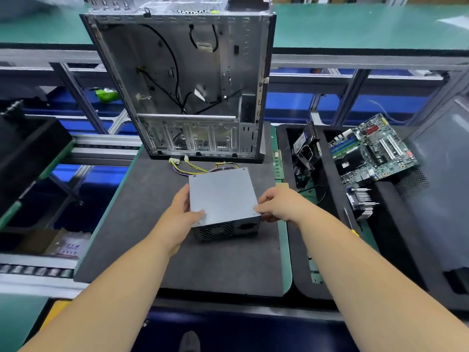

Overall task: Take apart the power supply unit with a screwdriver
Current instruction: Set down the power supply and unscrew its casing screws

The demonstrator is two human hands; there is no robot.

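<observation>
- Nearest me, both bare forearms reach forward over the dark mat point(157, 250) that covers the desk.
- The left hand point(181, 214) grips the near-left corner of the power supply unit point(223, 196), thumb laid on the lid and fingers along its left side.
- The right hand point(279, 204) holds the near-right corner, fingertips pinching at the lid's edge.
- The unit sits flat on the mat, lid up, its vented face with the socket turned toward the person, and its yellow and black cables point(200, 168) trail off the far side.
- I would say this is the positioning step: the box is being squared up, and no screw looks undone yet.
- Next, one hand has to let go and fetch a driver; a slim yellow-tipped tool point(351, 223) lying on the right, just past the right forearm, may be the screwdriver, though I cannot be sure.
- The other hand should keep the box steady while the small lid screws near the corners are found.
- Further right, a motherboard point(373, 151) rests in a black tray point(396, 245).
- Farthest off, the emptied computer case point(182, 80) stands open, just behind the unit.
</observation>
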